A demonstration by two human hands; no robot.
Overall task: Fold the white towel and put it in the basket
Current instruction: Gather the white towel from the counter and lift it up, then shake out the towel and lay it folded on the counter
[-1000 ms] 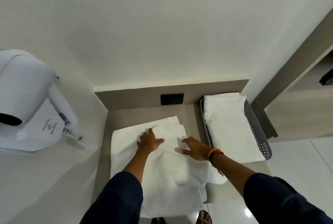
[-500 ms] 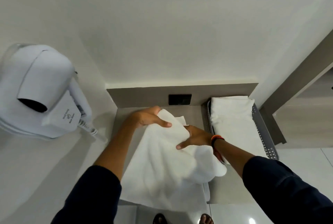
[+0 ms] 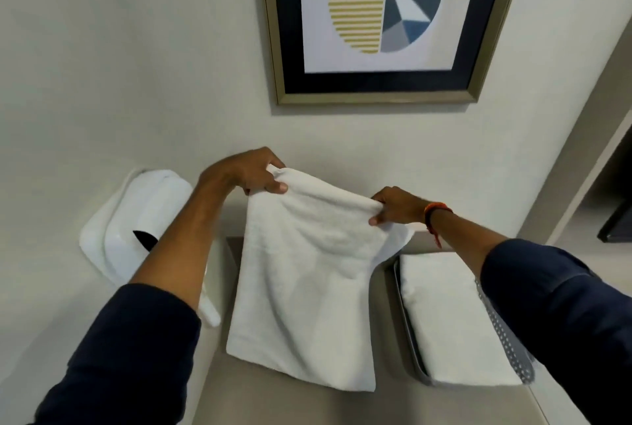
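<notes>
While both hands pinch its top edge, left hand and right hand closed, the white towel hangs lengthwise above the tabletop; the basket, seemingly already holding folded cloth, lies at four o'clock, nearer the right.

White towel; navy sleeves; orange wristband; grey perforated basket; beige surface; picture with yellow stripes, blue-grey triangles.

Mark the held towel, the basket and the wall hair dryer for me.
held towel [image 3: 304, 287], head view, middle of the hanging cloth.
basket [image 3: 513, 352], head view, perforated right wall.
hair dryer [image 3: 136, 219], head view, white body.
</notes>
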